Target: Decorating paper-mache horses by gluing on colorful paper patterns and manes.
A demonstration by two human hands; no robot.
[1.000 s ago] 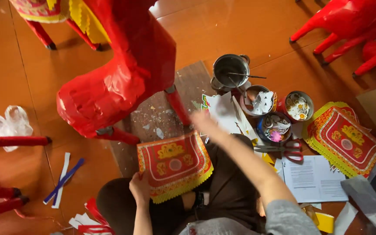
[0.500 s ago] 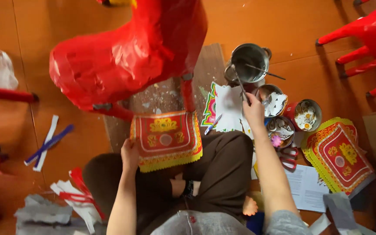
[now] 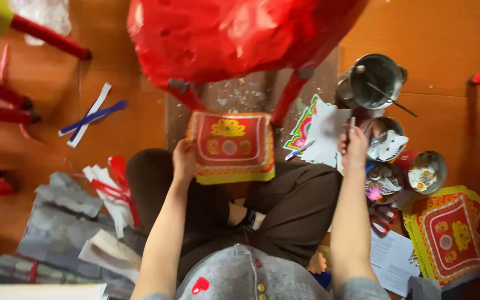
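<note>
Right hand [image 3: 354, 149], back from the steel pot [image 3: 374, 80] at two o'clock, grips a thin stick; left hand [image 3: 184, 161] still pinches the red decorated panel [image 3: 230, 145].

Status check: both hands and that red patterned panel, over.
Left hand grips red-and-gold panel at its left edge, over lap. Right hand holds thin stick near metal pot. Red paper figure stands just beyond the panel.

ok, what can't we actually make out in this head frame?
- Red paper figure: top cut off by the frame's upper edge.
- Right hand: grips a thin stick, its tip too blurred to identify.
- Metal pot: contents too dark.
- Left hand: fingers hidden behind the decorated panel.
</note>
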